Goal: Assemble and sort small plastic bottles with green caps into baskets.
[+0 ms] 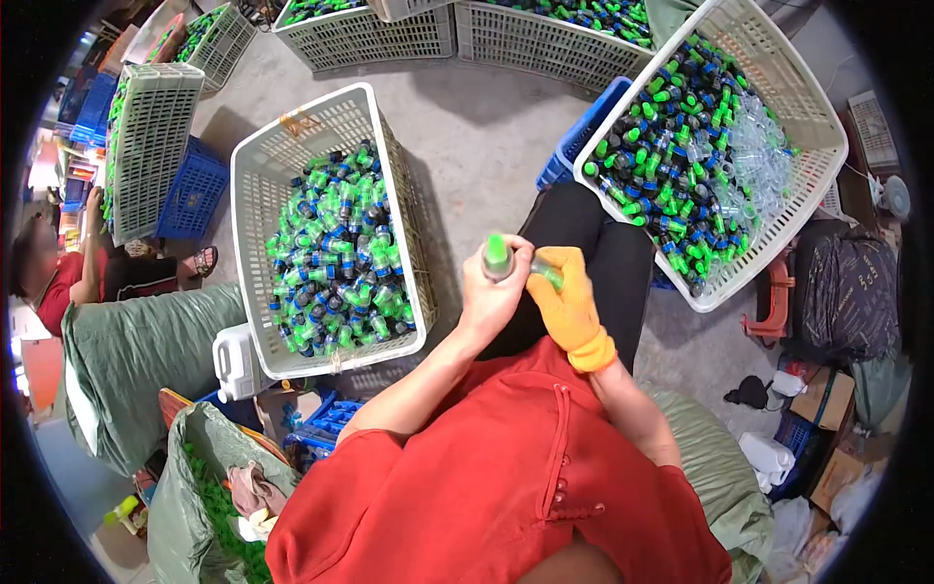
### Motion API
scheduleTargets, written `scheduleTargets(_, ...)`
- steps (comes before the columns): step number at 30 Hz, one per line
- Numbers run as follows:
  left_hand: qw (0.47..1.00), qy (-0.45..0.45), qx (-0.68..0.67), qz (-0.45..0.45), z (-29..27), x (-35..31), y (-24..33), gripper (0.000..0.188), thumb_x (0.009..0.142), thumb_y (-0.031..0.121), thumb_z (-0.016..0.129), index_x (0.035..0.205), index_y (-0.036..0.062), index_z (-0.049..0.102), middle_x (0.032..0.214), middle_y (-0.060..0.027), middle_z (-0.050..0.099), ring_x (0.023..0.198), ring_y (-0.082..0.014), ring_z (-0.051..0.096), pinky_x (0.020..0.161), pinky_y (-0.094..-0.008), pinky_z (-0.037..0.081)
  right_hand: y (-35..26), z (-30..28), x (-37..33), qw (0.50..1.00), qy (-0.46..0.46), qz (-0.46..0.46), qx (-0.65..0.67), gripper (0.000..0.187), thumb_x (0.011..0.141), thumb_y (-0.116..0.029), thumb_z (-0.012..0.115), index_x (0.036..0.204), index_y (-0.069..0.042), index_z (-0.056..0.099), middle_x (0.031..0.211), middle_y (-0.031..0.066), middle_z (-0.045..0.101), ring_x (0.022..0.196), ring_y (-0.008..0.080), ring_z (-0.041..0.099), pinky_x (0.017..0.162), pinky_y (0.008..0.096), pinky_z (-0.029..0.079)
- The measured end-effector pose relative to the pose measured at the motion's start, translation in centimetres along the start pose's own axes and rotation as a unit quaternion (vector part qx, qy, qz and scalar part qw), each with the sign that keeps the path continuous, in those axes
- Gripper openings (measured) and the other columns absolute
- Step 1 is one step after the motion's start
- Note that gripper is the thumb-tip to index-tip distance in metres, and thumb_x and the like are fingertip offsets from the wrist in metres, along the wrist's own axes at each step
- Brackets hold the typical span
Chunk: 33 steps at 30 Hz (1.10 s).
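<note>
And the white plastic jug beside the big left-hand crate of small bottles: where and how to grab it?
Probably by its loop handle, from the picture's left: the handle faces that way, while the opposite side of the white plastic jug sits close by the off-white slotted plastic crate. Its fill can't be seen.

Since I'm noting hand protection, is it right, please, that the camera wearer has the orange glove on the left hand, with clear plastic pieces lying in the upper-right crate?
One detail is wrong: the head view shows the orange glove on the right hand, while the left hand is bare. The clear plastic pieces do lie in the upper-right crate.
</note>
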<state>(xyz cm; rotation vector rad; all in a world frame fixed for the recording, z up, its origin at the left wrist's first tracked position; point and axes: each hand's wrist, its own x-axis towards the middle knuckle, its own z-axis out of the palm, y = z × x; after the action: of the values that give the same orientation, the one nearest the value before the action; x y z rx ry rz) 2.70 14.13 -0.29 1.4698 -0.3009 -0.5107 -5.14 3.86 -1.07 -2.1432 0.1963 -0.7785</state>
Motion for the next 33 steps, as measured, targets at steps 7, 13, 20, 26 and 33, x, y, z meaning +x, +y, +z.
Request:
scheduleTargets(7, 0.985, 0.026, 0.086, 0.145, -2.8, 0.2, 0.4, 0.007, 0.087, 0.009, 0.067, 0.089, 0.0027, 0.064, 0.074, 0.0019, 0.062, 0.065, -0.0060, 0.055, 0.059, -0.0223, 0.046, -1.8, 0.0, 0.3, 0.745, -0.110, 0.451, 0.479, 0.031, 0.091, -0.013, 0.060, 0.117, -0.003, 0.048, 0.079, 0.0003, 0.057, 0.054, 0.0066, 0.046, 0.047, 0.0213, 0.038)
scheduleTargets(13, 0.934, 0.157, 0.286, -0.147, -18.0, 3.3, -3.8, 0.038, 0.081, 0.034, 0.073, 0.100, 0.0018, 0.065, 0.079, -0.0062, 0.067, 0.070, -0.0134, 0.062, 0.062, -0.0284, 0.049, 0.2, -1.8, -0.3, 0.895, -0.051, 0.322, 0.304, 0.035, 0.094, -0.013, 0.052, 0.126, -0.001, 0.047, 0.084, 0.0023, 0.058, 0.061, 0.0061, 0.047, 0.054, 0.0198, 0.040)
scheduleTargets(20, 0.730, 0.244, 0.638, -0.013, -27.3, 7.9, -12.6, 0.051, 0.080, 0.041, 0.070, 0.109, 0.0001, 0.062, 0.106, -0.0207, 0.063, 0.100, -0.0327, 0.060, 0.082, -0.0424, 0.050, 2.1, -5.1, -2.7, 0.829, -0.077, 0.450, 0.322, 0.033, 0.095, -0.009, 0.047, 0.126, 0.003, 0.048, 0.087, 0.0055, 0.060, 0.064, 0.0083, 0.049, 0.059, 0.0214, 0.042)
scheduleTargets(26, 0.700, 0.174, 0.686, -0.099, -27.9, 16.4, -17.5, 0.046, 0.080, 0.034, 0.070, 0.109, -0.0007, 0.060, 0.107, -0.0200, 0.061, 0.099, -0.0381, 0.058, 0.084, -0.0460, 0.048, 2.3, -5.1, -4.9, 0.801, -0.094, 0.495, 0.322, 0.031, 0.095, -0.008, 0.046, 0.125, 0.002, 0.049, 0.088, 0.0059, 0.060, 0.065, 0.0088, 0.050, 0.059, 0.0222, 0.042)
scheduleTargets(33, 0.927, 0.148, 0.343, -0.042, -25.5, 13.4, -16.2, 0.038, 0.086, 0.025, 0.067, 0.112, -0.0002, 0.057, 0.102, -0.0125, 0.063, 0.090, -0.0237, 0.061, 0.074, -0.0363, 0.050, 2.0, -4.3, -1.9, 0.829, -0.119, 0.463, 0.291, 0.032, 0.094, -0.008, 0.050, 0.125, 0.000, 0.049, 0.087, 0.0041, 0.058, 0.065, 0.0083, 0.049, 0.061, 0.0216, 0.042)
